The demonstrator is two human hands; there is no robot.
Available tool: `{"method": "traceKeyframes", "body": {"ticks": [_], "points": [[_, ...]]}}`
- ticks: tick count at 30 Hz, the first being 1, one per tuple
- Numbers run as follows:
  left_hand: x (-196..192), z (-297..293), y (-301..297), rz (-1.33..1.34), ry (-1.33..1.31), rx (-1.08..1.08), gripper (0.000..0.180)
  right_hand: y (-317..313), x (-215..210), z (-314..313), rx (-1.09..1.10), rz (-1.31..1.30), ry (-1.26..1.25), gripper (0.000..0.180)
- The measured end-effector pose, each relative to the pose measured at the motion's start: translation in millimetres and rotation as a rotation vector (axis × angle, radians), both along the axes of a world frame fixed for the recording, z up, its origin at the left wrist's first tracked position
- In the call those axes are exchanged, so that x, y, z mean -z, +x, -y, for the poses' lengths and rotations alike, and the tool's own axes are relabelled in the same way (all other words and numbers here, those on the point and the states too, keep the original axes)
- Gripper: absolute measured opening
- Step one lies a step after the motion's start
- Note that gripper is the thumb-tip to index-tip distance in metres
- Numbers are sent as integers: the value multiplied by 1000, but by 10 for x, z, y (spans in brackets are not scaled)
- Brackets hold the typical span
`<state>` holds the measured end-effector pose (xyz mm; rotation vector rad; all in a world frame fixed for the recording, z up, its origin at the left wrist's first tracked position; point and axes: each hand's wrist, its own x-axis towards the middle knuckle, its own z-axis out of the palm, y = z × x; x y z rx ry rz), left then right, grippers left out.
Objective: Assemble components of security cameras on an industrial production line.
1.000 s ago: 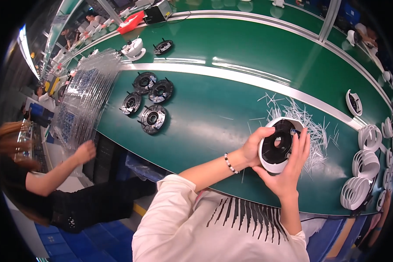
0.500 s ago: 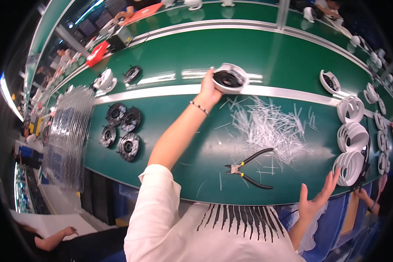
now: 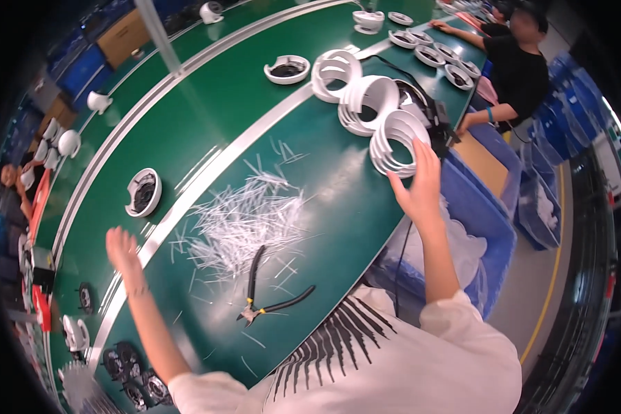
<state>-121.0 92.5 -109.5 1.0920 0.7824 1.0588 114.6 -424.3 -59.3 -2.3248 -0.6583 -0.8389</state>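
A: Left hand (image 3: 122, 250) spread open, empty, hovering left of the cutters (image 3: 265, 298); white housing (image 3: 143, 192) sits beyond it.
B: Right hand (image 3: 415, 188), right of the cutters, fingers apart on the white ring stack (image 3: 395, 141) (not clamped). Picking step; closing on one ring looks next.

You have black-handled pliers (image 3: 269, 293) near you | heap of white trimmings (image 3: 245, 224) just beyond | blue bin (image 3: 486, 214) off the table edge

The left hand (image 3: 121, 250) is motion-blurred; its fingers (image 3: 114, 238) are indistinct.
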Motion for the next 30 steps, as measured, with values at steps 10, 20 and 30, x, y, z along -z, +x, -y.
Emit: {"method": "traceKeyframes", "body": {"ticks": [10,20,30], "points": [[-853,1367,-2632,-163,276,-537,37,477,182,44,-104,-260,-82,14],[-533,1895,-3248,-1340,647,-457,38,751,-155,415,-38,154,449,13],[-277,1601,-3255,-1423,588,-302,65,-1414,-313,-746,-879,-493,-350,6]]}}
